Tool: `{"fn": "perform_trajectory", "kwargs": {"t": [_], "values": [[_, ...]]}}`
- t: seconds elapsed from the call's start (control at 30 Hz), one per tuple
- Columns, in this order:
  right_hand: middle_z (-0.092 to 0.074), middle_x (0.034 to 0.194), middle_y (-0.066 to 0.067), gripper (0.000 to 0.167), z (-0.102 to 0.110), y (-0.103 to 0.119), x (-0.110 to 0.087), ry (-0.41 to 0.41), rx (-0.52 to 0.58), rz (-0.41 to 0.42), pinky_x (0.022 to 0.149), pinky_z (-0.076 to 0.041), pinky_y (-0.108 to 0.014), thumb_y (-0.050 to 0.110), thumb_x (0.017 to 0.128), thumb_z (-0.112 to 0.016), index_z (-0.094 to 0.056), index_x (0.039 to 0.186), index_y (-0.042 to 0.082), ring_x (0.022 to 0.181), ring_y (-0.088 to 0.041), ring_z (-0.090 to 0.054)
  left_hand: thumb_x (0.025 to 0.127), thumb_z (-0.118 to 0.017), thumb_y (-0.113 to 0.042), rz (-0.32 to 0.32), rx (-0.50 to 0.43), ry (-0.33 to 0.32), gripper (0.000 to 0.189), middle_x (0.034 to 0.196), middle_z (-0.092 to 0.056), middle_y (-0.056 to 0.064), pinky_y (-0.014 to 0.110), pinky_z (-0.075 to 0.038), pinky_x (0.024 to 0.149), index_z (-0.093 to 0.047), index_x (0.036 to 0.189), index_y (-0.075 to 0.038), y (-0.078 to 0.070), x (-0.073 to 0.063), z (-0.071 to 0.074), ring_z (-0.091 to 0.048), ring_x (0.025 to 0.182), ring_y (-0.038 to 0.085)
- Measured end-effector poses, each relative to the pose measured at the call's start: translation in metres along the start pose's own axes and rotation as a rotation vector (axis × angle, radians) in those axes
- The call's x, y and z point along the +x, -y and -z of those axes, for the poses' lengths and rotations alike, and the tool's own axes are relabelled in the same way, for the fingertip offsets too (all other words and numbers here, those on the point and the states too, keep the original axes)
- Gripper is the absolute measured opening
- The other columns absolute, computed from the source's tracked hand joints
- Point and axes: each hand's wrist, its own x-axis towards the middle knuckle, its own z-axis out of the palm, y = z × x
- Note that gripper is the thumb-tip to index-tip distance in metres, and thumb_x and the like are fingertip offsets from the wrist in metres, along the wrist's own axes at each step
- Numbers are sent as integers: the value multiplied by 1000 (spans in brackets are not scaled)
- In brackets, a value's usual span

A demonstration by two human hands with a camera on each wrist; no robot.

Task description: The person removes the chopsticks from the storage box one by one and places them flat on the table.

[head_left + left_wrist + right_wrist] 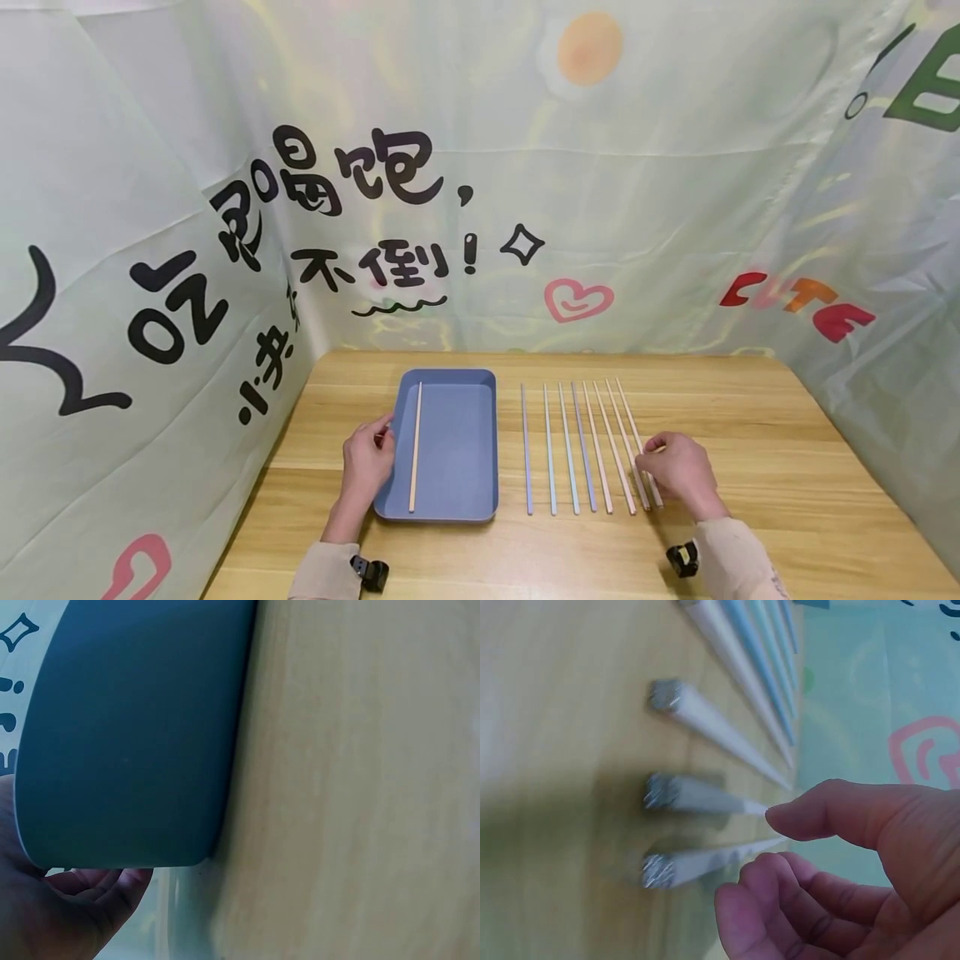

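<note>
My left hand [367,454] grips the left side of a blue rectangular tray [457,442], whose dark outer wall [135,742] fills much of the left wrist view. One peach-coloured chopstick [416,450] lies lengthwise inside the tray, near its left wall. Right of the tray is a row of several chopsticks, from a purple chopstick [527,450] to a pale pink chopstick [628,415] at the right end. Over the lower part of that end hovers my right hand [681,468]. In the right wrist view its thumb [832,814] and curled fingers stand apart, pinching nothing; silvery chopstick ends lie beside them.
A wooden table [757,442] carries everything. Printed cloth [480,100] hangs behind it and along both sides. Dark wrist cameras sit at both cuffs, the right camera [682,559] close above the tabletop.
</note>
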Motion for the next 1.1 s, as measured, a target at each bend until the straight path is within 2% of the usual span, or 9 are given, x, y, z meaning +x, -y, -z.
{"fn": "perform_trajectory", "kwargs": {"t": [0.2, 0.4, 0.57, 0.73, 0.97, 1.1], "values": [[-65, 72, -8, 30, -12, 26, -1, 21, 100, 27, 52, -50, -32, 11, 85, -65, -65, 110, -6, 55, -17, -57, 94, -64, 5, 6, 1, 3, 33, 96, -73, 20, 27, -56, 68, -73, 126, 5, 0, 0, 2, -69, 83, 27], [-70, 86, -12, 29, -40, 59, 1, 29, 192, 52, 55, -59, -35, 8, 86, -66, -66, 111, -7, 55, -18, -63, 94, -65, 5, 10, 13, -7, 32, 96, -73, 20, 29, -56, 69, -74, 126, 4, 0, 0, 1, -70, 83, 28], [-69, 83, -11, 29, -63, 86, -1, 15, 246, 89, 55, -60, -38, 5, 85, -66, -69, 112, -6, 54, -22, -67, 94, -65, 6, 1, 6, -15, 32, 94, -73, 19, 28, -57, 68, -74, 124, 4, -1, -1, -1, -70, 82, 27], [-68, 85, -11, 29, -82, 110, -6, 31, 311, 119, 56, -61, -40, 3, 86, -67, -69, 113, -6, 59, -27, -69, 94, -66, 4, 22, 5, 3, 32, 93, -73, 17, 26, -55, 67, -74, 125, 4, -2, -1, 0, -68, 82, 25], [-69, 84, -10, 31, -103, 134, -13, 65, 355, 151, 57, -63, -42, 2, 85, -67, -69, 114, -6, 62, -30, -70, 96, -65, 2, 45, 3, 26, 32, 93, -72, 16, 25, -53, 68, -73, 127, 4, -4, 1, 2, -67, 82, 23], [-68, 82, -9, 31, -115, 146, -17, 91, 362, 178, 57, -62, -42, 1, 84, -67, -69, 114, -7, 58, -31, -70, 95, -64, 4, 49, 3, 27, 33, 92, -72, 16, 25, -52, 67, -73, 127, 4, -4, 1, 2, -66, 81, 22]]}}
